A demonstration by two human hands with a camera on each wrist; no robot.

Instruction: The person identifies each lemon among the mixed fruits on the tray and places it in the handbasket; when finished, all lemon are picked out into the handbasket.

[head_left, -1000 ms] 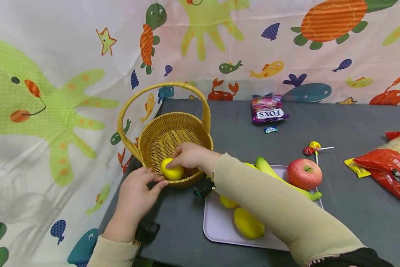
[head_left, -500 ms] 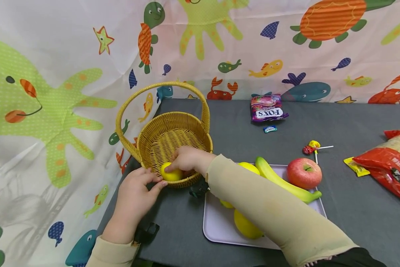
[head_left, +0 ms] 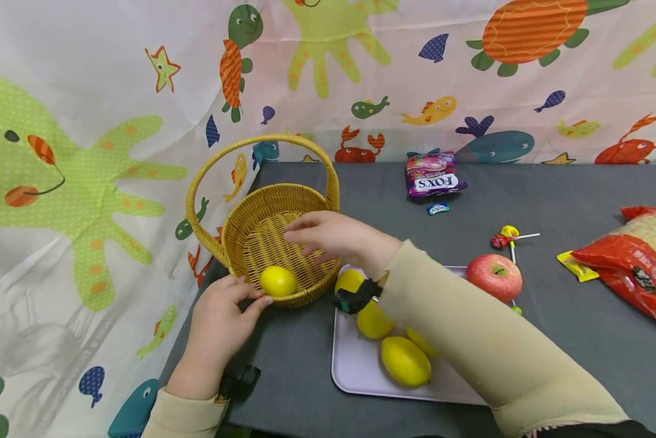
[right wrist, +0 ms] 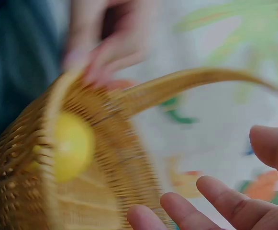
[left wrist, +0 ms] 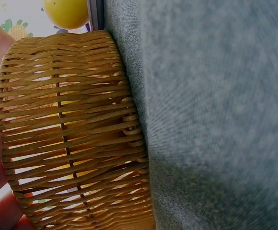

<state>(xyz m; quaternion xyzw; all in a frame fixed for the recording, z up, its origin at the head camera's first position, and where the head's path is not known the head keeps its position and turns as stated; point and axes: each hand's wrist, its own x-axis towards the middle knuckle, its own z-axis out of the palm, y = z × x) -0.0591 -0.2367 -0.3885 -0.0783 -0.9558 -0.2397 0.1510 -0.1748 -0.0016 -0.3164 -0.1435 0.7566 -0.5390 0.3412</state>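
Note:
A lemon lies in the woven basket, against the near wall. My left hand pinches the basket's near-left rim between thumb and fingers; in the left wrist view its fingertips show at the rim. Over the basket's right side, my right hand hovers with fingers spread and nothing in them. The right wrist view shows those loose fingers apart from the lemon. Several more lemons rest on the pale tray, partly covered by the right sleeve.
An apple sits at the tray's right edge, with lollipops behind it. Farther back are a purple candy bag and a small wrapped candy. A red bag and yellow packet lie right. Printed cloth hangs behind.
My right hand has let go of the lemon in the basket and risen to the right, its fingers opening. The right sleeve now covers the banana. My left hand stays at the rim.

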